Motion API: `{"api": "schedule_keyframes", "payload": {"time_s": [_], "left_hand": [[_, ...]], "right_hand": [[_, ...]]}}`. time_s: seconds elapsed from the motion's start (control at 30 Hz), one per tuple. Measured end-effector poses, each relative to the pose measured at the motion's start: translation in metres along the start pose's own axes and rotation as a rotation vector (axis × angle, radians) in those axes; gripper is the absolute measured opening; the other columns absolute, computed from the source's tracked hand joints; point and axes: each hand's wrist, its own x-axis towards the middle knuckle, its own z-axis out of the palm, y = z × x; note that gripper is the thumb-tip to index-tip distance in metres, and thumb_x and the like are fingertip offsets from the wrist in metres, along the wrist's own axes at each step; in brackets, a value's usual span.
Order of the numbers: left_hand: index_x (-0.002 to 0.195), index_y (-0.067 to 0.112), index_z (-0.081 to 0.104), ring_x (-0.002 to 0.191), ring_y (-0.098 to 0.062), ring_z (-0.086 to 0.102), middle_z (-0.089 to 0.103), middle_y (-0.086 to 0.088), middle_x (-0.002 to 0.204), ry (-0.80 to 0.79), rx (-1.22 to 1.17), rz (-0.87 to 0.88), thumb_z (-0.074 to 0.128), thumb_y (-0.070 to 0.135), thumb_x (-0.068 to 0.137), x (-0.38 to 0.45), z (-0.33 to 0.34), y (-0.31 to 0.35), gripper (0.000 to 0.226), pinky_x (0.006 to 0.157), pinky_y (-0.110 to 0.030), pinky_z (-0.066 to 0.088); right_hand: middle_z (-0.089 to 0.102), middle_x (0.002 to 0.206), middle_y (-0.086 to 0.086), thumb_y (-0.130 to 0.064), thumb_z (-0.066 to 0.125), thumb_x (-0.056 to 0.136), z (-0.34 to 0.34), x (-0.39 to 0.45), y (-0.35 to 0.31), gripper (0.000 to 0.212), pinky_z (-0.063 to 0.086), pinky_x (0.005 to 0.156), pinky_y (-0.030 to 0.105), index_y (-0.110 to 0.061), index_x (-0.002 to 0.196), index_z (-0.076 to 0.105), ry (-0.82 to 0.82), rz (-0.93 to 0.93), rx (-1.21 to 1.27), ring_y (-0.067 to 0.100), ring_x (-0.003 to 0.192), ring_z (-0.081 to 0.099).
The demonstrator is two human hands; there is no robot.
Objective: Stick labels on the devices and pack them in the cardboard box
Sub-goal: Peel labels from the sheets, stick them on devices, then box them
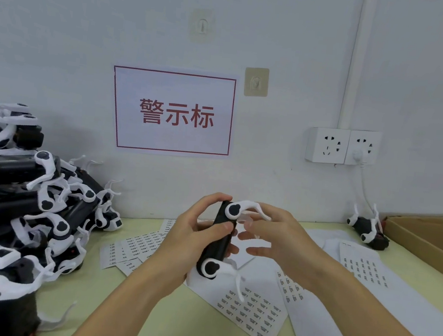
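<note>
Bright, even, soft light with faint shadows; wide-angle bending at the edges, slight overall softness.

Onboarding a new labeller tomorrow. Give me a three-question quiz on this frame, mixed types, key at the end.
1. True or false: the left hand grips the black bar-shaped device with white clips.
2. Where does the brown cardboard box sit? A) far right of the table B) under the pile C) in front of the wall sign
3. Fill in: the heap of black-and-white devices lies on the table's ___ side.

Key
1. True. Its thumb and fingers wrap the body, while the right hand sits beside it with fingers extended.
2. A. One lone black-and-white device lies just left of it.
3. Left, beside the white sheets of small printed labels.
</note>
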Motion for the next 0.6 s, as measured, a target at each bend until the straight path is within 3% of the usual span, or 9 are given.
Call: {"api": "schedule_keyframes", "payload": {"time_s": [0.1,0.2,0.33,0.6], "left_hand": [[0.117,0.043,0.063,0.075,-0.03,0.074,0.075,-0.01,0.091,0.028,0.119,0.03,0.063,0.011,0.095,0.0,0.0015,0.0007,0.039,0.073,-0.042,0.062],[0.117,0.047,0.061,0.076,-0.027,0.076,0.076,-0.002,0.092,-0.019,0.22,0.057,0.063,0.017,0.094,-0.0019,0.0046,0.0013,0.038,0.069,-0.032,0.061],[0.119,0.047,0.059,0.08,-0.025,0.076,0.076,0.0,0.093,-0.059,0.234,0.051,0.068,0.029,0.088,-0.0041,0.0054,0.0015,0.038,0.073,-0.031,0.061],[0.118,0.044,0.054,0.082,-0.019,0.075,0.073,-0.004,0.095,-0.086,0.338,0.045,0.067,0.017,0.094,-0.0033,0.0039,0.0035,0.039,0.071,-0.027,0.059]], "right_hand": [[0.074,0.099,-0.011,-0.045,0.066,0.076,-0.0034,0.0004,-0.0011,0.035,0.057,0.084,0.034,-0.04,0.11,0.07,-0.025,-0.019,-0.042,0.013,0.095,0.07],[0.074,0.1,-0.013,-0.058,0.066,0.077,-0.0015,-0.0007,-0.0002,0.037,0.054,0.079,0.029,-0.05,0.114,0.065,-0.046,-0.057,-0.147,0.01,0.093,0.072],[0.075,0.096,-0.012,-0.052,0.064,0.091,0.0002,-0.0022,-0.0003,0.018,0.053,0.077,0.027,-0.053,0.109,0.067,-0.054,-0.059,-0.171,0.009,0.088,0.071],[0.071,0.083,-0.015,-0.041,0.063,0.094,0.002,-0.0006,0.0013,0.015,0.052,0.074,0.028,-0.039,0.107,0.072,-0.052,-0.037,-0.152,0.009,0.08,0.062]]}}
